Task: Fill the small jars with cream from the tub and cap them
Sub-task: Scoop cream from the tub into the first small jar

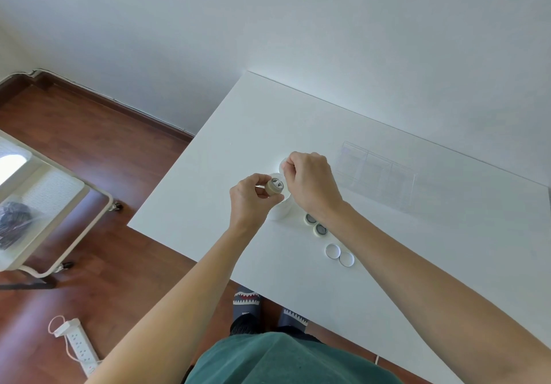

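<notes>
My left hand (252, 197) pinches a small jar (274, 186) tilted on its side, its open mouth facing my right hand, with some white cream inside. My right hand (310, 181) is curled above the white tub (280, 209) and holds a thin white tool whose tip is barely visible near the jar. Two more small open jars (311, 219) (320, 229) stand on the white table (208, 193) just right of the tub. Two white caps (332, 250) (346, 258) lie nearer to me, undersides up.
A clear plastic organiser (378, 172) with compartments stands behind my right hand. Left of the table is a white trolley (44, 205) on a wooden floor, and a power strip (79, 345) lies on the floor.
</notes>
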The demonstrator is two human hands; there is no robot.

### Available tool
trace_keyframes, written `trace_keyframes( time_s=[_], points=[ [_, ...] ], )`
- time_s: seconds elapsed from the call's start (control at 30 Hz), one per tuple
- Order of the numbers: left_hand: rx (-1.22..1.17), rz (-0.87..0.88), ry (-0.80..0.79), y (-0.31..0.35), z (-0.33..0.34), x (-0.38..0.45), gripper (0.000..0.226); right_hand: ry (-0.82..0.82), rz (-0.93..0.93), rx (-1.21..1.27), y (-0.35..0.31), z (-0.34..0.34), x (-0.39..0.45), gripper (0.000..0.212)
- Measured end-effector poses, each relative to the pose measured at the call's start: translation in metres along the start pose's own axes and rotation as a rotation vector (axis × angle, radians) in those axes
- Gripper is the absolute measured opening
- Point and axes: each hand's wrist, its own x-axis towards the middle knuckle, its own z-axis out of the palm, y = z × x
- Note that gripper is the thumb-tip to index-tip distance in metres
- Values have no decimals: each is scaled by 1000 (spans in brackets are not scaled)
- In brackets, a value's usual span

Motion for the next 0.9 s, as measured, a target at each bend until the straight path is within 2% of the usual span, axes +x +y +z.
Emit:
trace_keyframes(
  time_s=[0.17, 0.57, 0.8, 0.9],
  points=[
    [21, 9, 24, 1, 1, 1, 29, 23, -56, -17, -1, -1, -3, 28],
    [49, 1, 33, 0, 0, 3, 32, 79, -36, 50, 6, -12, 1, 26],
    [8, -26, 56, -5, -9, 4, 32, 143, 242, 330, 22, -16, 13, 28],
    [-26, -33, 69, -10, -16, 4, 31, 126, 433, 497, 35, -9, 19, 27]
  ],
)
